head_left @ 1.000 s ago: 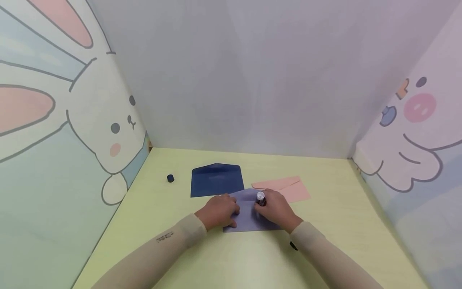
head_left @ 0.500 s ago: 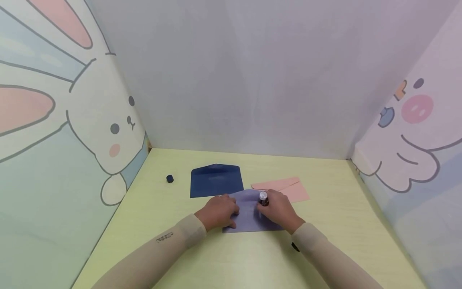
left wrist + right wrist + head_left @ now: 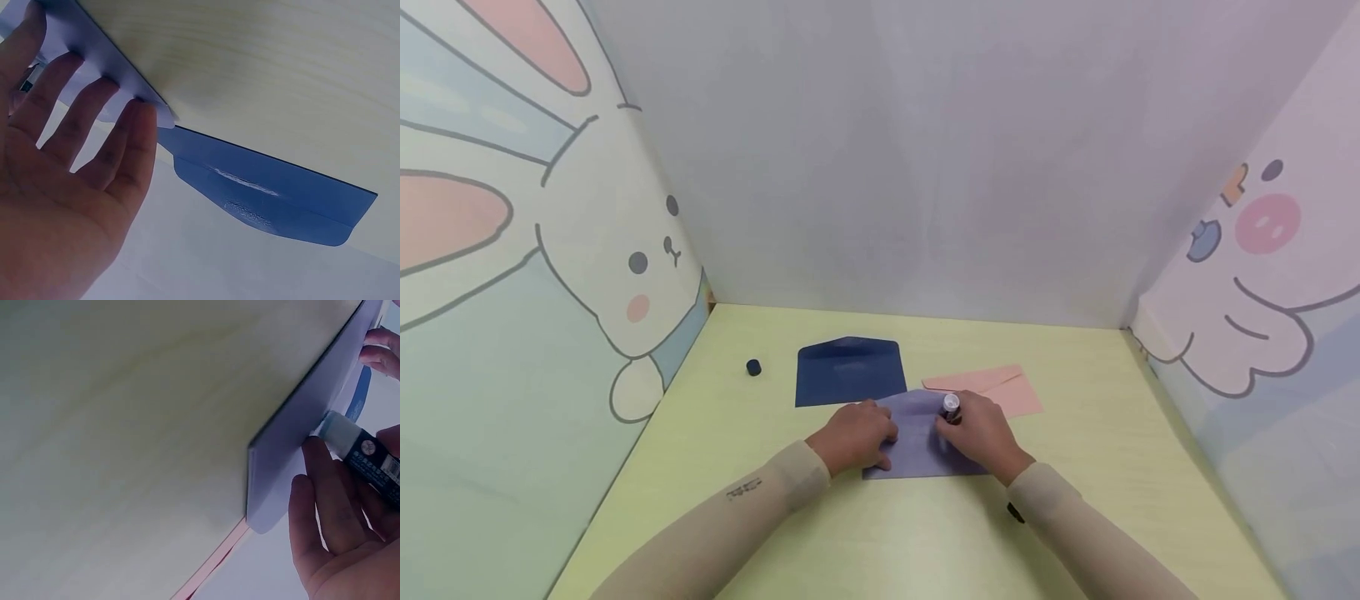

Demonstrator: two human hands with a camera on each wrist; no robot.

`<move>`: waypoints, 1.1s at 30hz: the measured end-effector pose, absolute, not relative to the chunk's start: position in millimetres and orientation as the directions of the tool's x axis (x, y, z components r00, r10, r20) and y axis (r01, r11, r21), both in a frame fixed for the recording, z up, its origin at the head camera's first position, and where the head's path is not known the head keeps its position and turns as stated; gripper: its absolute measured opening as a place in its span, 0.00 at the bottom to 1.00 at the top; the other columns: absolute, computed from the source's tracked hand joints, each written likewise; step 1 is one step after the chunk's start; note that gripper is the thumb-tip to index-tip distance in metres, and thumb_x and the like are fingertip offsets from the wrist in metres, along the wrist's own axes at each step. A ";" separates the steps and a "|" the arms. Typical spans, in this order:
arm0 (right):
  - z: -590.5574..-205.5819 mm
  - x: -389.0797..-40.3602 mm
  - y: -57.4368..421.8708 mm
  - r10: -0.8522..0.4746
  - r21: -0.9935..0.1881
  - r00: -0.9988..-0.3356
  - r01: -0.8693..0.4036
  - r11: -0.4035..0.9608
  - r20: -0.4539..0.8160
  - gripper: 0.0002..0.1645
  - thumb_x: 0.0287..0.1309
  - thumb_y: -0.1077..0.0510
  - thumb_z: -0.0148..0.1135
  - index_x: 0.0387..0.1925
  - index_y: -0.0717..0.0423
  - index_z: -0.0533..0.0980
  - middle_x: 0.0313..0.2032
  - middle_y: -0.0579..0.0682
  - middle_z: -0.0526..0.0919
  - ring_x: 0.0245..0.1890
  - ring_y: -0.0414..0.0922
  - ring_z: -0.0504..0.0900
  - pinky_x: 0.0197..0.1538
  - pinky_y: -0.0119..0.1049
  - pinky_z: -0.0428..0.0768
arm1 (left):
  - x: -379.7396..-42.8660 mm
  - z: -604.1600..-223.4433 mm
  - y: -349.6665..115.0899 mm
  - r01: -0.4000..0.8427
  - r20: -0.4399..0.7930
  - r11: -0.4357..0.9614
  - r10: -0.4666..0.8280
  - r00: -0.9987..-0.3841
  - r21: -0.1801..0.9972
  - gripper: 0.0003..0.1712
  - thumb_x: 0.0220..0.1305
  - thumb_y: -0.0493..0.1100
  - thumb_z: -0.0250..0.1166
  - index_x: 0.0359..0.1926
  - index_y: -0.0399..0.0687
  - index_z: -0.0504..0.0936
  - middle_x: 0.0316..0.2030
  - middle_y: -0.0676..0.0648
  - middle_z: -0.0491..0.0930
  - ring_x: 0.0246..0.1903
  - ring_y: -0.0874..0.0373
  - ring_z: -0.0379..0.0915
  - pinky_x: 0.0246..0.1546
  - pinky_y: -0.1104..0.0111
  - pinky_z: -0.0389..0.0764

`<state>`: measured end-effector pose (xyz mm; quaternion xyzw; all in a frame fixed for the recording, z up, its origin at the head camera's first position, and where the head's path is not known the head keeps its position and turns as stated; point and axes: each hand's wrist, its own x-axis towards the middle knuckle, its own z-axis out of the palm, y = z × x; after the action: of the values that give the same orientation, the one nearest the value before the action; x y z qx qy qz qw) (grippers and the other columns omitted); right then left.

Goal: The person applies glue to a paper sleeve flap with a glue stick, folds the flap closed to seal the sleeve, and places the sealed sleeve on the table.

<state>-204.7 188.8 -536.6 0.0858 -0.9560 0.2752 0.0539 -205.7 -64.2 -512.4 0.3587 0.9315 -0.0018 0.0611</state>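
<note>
A purple envelope (image 3: 917,454) lies on the table in front of me with its flap raised toward the far side. My left hand (image 3: 853,435) rests on its left part, fingertips pressing the paper, as the left wrist view also shows for the hand (image 3: 75,156). In my right hand (image 3: 983,433) I grip a glue stick (image 3: 951,405), white base up. The right wrist view shows the glue stick (image 3: 369,456) with a dark label, its uncapped tip against the purple envelope (image 3: 300,419) close to the fold.
Behind the purple envelope lies a dark blue envelope (image 3: 850,379), flap unfolded, with shiny streaks on it in the left wrist view. A pink envelope (image 3: 1018,396) is partly covered at the right. A small dark cap (image 3: 753,367) stands at the far left. Printed walls enclose the table (image 3: 760,533).
My right hand has slid the glue stick a little to the right along the purple envelope. The left hand stays in place.
</note>
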 end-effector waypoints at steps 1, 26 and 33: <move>-536.2 -205.5 188.3 -0.130 -0.525 -0.980 -0.192 0.829 0.153 0.18 0.61 0.49 0.74 0.49 0.51 0.87 0.29 0.43 0.85 0.27 0.38 0.78 0.35 0.35 0.77 | -206.4 -512.8 -64.3 0.668 -0.115 0.743 0.668 -0.735 0.041 0.18 0.56 0.62 0.84 0.43 0.64 0.92 0.33 0.59 0.79 0.35 0.60 0.70 0.39 0.67 0.77; -529.5 -207.3 132.8 -0.320 -0.443 -0.937 -0.347 0.827 0.137 0.13 0.62 0.49 0.76 0.27 0.43 0.80 0.27 0.40 0.78 0.25 0.36 0.73 0.31 0.31 0.72 | -204.7 -514.8 -67.7 0.661 -0.066 0.749 0.663 -0.746 0.051 0.18 0.53 0.63 0.85 0.41 0.66 0.92 0.36 0.60 0.86 0.36 0.61 0.76 0.41 0.64 0.84; -527.8 -207.9 134.3 -0.321 -0.459 -0.941 -0.334 0.824 0.108 0.13 0.63 0.50 0.75 0.28 0.45 0.78 0.26 0.42 0.76 0.24 0.38 0.72 0.31 0.33 0.71 | -204.8 -515.0 -67.1 0.656 -0.071 0.754 0.657 -0.750 0.043 0.18 0.54 0.63 0.84 0.40 0.65 0.92 0.34 0.59 0.85 0.34 0.61 0.75 0.39 0.64 0.82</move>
<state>-207.9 134.3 -527.8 0.1714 -0.9548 0.2425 0.0131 -204.8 -67.1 -515.0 0.3509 0.9355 0.0077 0.0408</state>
